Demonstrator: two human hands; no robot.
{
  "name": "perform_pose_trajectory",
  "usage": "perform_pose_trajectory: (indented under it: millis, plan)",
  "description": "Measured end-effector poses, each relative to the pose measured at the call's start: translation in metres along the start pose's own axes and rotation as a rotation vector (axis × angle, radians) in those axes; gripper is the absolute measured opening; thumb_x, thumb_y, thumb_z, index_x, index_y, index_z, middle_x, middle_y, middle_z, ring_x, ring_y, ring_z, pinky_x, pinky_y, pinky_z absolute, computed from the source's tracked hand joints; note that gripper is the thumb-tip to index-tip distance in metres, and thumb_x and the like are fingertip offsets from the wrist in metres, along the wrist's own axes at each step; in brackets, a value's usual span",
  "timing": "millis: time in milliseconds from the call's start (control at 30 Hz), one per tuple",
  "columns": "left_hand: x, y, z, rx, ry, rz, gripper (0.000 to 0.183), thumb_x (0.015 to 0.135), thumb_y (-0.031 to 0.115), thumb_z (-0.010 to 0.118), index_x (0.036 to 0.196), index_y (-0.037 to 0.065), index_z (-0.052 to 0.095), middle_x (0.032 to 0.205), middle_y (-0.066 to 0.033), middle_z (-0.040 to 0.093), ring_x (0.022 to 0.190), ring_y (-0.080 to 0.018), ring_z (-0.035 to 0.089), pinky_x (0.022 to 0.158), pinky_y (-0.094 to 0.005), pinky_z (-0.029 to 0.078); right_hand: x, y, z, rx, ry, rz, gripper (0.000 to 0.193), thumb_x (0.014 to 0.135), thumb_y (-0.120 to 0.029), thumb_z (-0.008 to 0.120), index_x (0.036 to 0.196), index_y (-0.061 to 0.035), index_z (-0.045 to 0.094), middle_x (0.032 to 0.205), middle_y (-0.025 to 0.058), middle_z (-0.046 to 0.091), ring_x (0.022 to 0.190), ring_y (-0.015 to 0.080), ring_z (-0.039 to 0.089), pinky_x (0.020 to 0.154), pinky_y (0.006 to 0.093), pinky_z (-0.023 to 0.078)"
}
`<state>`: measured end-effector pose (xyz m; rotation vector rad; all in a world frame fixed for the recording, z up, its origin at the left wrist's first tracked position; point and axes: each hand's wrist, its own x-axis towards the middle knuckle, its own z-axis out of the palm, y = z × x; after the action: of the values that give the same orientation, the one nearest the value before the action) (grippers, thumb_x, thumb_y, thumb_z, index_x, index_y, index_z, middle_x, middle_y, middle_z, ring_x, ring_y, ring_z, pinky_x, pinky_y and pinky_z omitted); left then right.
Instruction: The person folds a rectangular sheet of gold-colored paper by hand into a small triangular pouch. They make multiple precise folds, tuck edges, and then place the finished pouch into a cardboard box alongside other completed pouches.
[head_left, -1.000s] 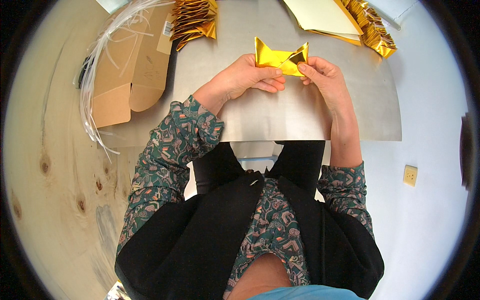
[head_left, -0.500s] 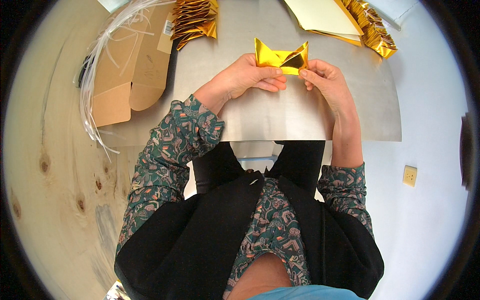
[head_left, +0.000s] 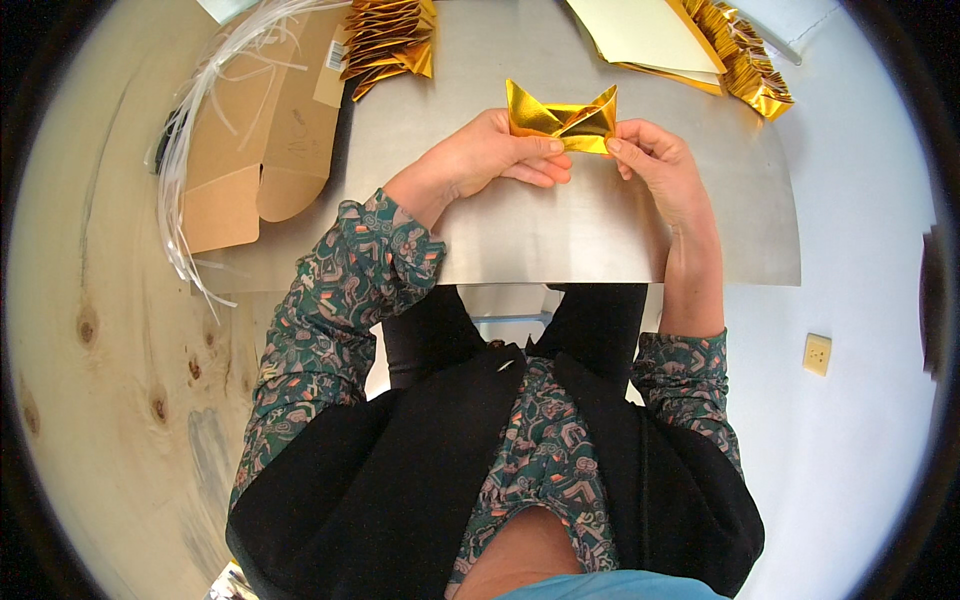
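Note:
Between my two hands is a folded piece of shiny gold paper [head_left: 560, 125], with a pointed corner standing up at each end and flaps crossing in its middle. My left hand [head_left: 515, 152] pinches its lower left edge, thumb in front and fingers behind. At the lower right corner, my right hand [head_left: 650, 160] grips the paper between thumb and fingertips. The paper is held above the near part of the metal tabletop.
On the metal table [head_left: 560, 240], a brown cardboard box [head_left: 290, 130] with white plastic strips [head_left: 185, 170] stands left. Folded gold pieces [head_left: 390, 40] are stacked at back left. Flat sheets [head_left: 655, 40] and a row of gold folded pieces [head_left: 745, 60] lie at back right.
The gold paper has tilted slightly, and the reflections on its flaps differ. My right thumb has shifted a little at the corner. Both hands keep their hold.

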<state>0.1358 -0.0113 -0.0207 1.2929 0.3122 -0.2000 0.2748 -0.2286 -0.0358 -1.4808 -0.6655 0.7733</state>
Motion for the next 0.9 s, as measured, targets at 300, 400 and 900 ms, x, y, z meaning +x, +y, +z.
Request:
perform_pose_trajectory:
  millis: [300, 400, 900]
  plan:
    - [-0.0011, -0.0011, -0.0008, 0.033, -0.048, -0.004, 0.028, 0.097, 0.016, 0.070, 0.116, -0.005, 0.067, 0.101, -0.0168, 0.074, 0.089, -0.0224, 0.076, 0.079, -0.0280, 0.064, -0.0006, -0.0015, 0.0046, 0.042, 0.058, -0.061, 0.020, 0.095, -0.018, 0.072, 0.109, -0.0035, 0.074, 0.089, -0.0024, 0.069, 0.077, 0.0055, 0.057, 0.071, 0.0211, 0.046]
    - [-0.0009, -0.0016, -0.0019, 0.045, -0.066, -0.008, 0.028, 0.097, 0.017, 0.070, 0.116, -0.004, 0.068, 0.101, -0.0161, 0.074, 0.089, -0.0219, 0.076, 0.079, -0.0276, 0.064, 0.0011, 0.0007, 0.0029, 0.027, 0.046, -0.068, 0.020, 0.095, -0.018, 0.073, 0.109, -0.0036, 0.075, 0.089, -0.0024, 0.069, 0.076, 0.0053, 0.056, 0.071, 0.0210, 0.045]
    - [0.0009, -0.0028, -0.0013, 0.104, -0.086, -0.023, 0.032, 0.097, 0.017, 0.070, 0.119, -0.005, 0.065, 0.102, -0.0169, 0.074, 0.090, -0.0218, 0.076, 0.079, -0.0272, 0.064, 0.0022, 0.0024, 0.0073, 0.081, 0.113, -0.148, 0.016, 0.094, -0.020, 0.074, 0.102, -0.0064, 0.075, 0.086, -0.0062, 0.066, 0.076, 0.0024, 0.051, 0.070, 0.0192, 0.041]
